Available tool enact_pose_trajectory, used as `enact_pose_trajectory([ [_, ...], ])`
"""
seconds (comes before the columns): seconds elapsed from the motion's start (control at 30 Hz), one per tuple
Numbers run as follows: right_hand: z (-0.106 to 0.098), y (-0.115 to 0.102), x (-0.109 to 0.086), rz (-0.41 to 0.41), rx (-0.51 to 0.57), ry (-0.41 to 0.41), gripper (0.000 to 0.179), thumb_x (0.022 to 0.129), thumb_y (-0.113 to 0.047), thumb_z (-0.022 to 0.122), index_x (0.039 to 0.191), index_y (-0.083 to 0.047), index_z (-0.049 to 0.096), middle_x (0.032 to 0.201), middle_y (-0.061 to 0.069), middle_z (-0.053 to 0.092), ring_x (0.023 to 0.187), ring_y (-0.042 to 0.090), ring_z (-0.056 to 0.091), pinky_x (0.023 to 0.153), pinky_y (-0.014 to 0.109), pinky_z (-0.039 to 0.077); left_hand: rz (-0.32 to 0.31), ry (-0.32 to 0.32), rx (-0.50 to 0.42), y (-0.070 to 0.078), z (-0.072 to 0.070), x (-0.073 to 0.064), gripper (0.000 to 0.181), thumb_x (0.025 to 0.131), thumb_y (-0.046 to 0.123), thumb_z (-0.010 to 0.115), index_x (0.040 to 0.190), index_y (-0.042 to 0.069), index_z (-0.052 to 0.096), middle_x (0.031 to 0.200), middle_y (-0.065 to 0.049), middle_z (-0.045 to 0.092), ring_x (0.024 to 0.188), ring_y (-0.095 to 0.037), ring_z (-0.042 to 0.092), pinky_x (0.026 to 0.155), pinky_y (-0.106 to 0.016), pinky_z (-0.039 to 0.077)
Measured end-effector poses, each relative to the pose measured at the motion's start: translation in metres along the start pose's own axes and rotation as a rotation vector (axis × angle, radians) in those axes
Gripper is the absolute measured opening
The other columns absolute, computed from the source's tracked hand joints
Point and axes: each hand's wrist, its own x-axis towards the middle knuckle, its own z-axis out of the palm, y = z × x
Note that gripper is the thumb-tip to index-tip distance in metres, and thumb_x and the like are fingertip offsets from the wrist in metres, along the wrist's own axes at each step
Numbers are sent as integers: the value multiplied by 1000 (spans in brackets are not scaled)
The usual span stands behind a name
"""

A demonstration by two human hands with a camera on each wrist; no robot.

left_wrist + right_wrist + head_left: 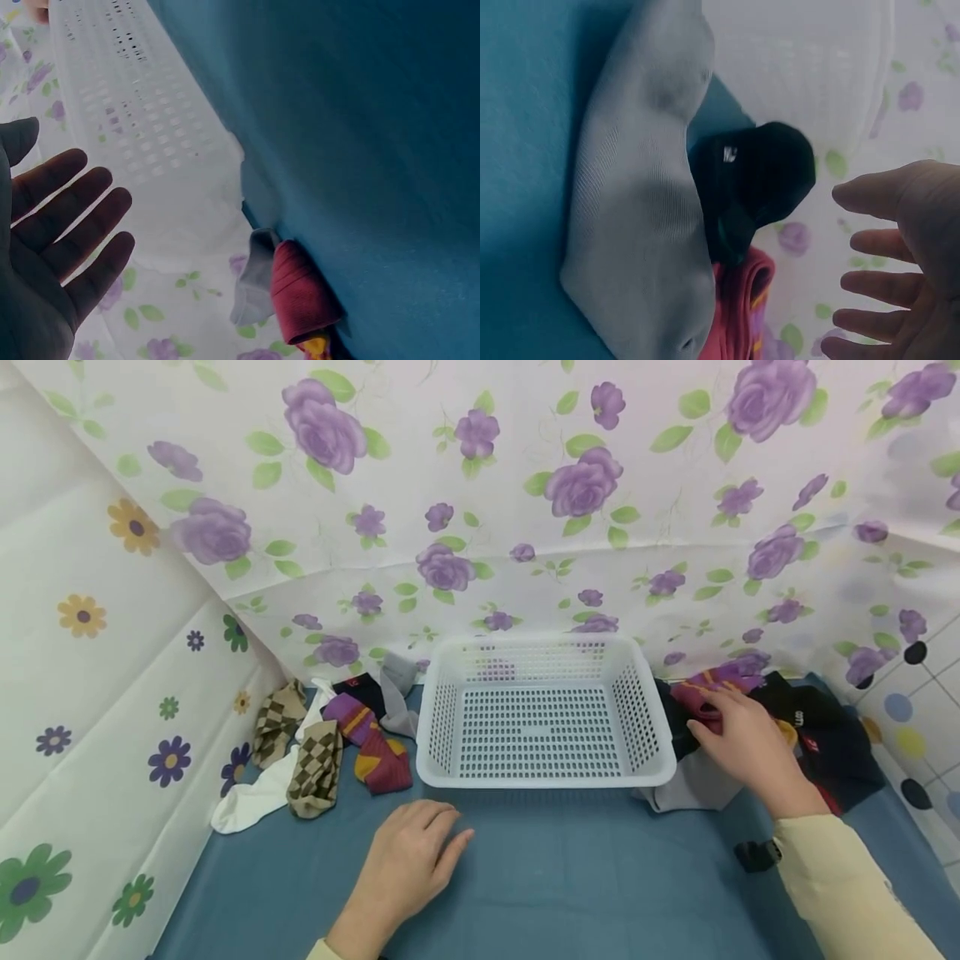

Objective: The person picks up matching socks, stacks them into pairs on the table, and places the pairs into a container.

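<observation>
My right hand (pixel 742 739) hovers over the right-hand heap of socks, fingers spread and nothing held in the right wrist view. Beneath and around it lie a maroon and purple sock (pixel 696 700), a grey sock (pixel 645 187), a black sock (pixel 757 176) and more dark socks (pixel 843 760). My left hand (pixel 408 860) is in front of the white basket (pixel 543 777), its fingers loosely extended and holding nothing. Nearest to it on the left is another maroon and purple sock (pixel 386 764), beside a checkered sock (pixel 315 772). The basket contains no socks.
Farther left on the blue surface (pixel 570 877) lie a white sock (pixel 255 797), a second checkered sock (pixel 276 722), a black sock (pixel 363 692) and a grey sock (pixel 397 681). Flowered sheeting (pixel 480 527) rises behind the basket and along the left side.
</observation>
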Motion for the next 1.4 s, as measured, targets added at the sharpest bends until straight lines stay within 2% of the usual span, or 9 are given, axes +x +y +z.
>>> enact_pose_trajectory([
  [0.2, 8, 9, 23, 27, -48, -79, 52, 90, -21, 59, 137, -4, 44, 143, 29, 36, 130, 50, 31, 98, 68, 26, -24, -72, -3, -3, 5, -5, 23, 89, 44, 60, 84, 23, 67, 85, 9, 66, 82, -7, 61, 74, -31, 51],
  [0.37, 11, 16, 42, 30, -95, -136, 66, 81, -6, 60, 142, -4, 36, 144, 28, 34, 129, 50, 29, 97, 70, 26, -69, -133, 12, -5, 7, -6, 24, 86, 45, 63, 90, 22, 68, 87, 9, 65, 81, -8, 61, 73, -31, 51],
  [0.63, 17, 28, 60, 35, -181, -225, 81, 70, -4, 74, 142, -7, 36, 144, 26, 33, 129, 50, 26, 95, 71, 25, -67, -183, 20, -6, 10, -3, 27, 85, 46, 63, 94, 21, 68, 92, 8, 65, 85, -9, 61, 76, -33, 51],
  [0.77, 20, 39, 64, 40, -200, -280, 71, 77, -11, 71, 141, -6, 38, 139, 29, 38, 122, 51, 35, 92, 72, 29, -57, -185, 24, -7, 11, -2, 26, 85, 46, 64, 94, 21, 68, 92, 8, 65, 85, -9, 61, 75, -33, 51],
  [0.93, 23, 55, 62, 41, -169, -302, 48, 86, -18, 66, 129, -4, 50, 109, 25, 59, 89, 39, 56, 79, 62, 46, -64, -184, 29, -9, 12, 0, 26, 83, 44, 67, 93, 20, 68, 90, 7, 65, 84, -10, 61, 74, -34, 51],
  [1.0, 23, 60, 59, 44, -143, -287, 40, 88, -18, 63, 124, -3, 53, 101, 22, 62, 80, 32, 56, 74, 56, 49, -70, -196, 25, -9, 12, 1, 26, 84, 44, 67, 94, 20, 69, 90, 7, 66, 84, -10, 61, 74, -34, 51],
  [1.1, 22, 66, 54, 51, -102, -226, 36, 93, -20, 58, 123, -2, 53, 103, 24, 61, 81, 33, 56, 74, 56, 49, -82, -215, 20, -9, 12, 1, 25, 85, 43, 66, 94, 20, 69, 89, 7, 66, 84, -10, 61, 74, -35, 51],
  [1.27, 11, 67, 50, 75, 13, -52, 40, 99, -32, 43, 126, -3, 49, 114, 29, 55, 94, 42, 54, 80, 63, 43, -98, -209, 19, -9, 12, 2, 24, 86, 42, 65, 95, 20, 69, 90, 7, 66, 84, -10, 61, 75, -35, 51],
  [1.4, -4, 63, 47, 111, 96, 98, 46, 99, -41, 37, 127, -6, 49, 111, 26, 55, 87, 38, 53, 71, 57, 47, -94, -202, 21, -9, 11, 3, 24, 86, 41, 65, 96, 20, 69, 91, 6, 67, 86, -11, 62, 76, -36, 51],
])
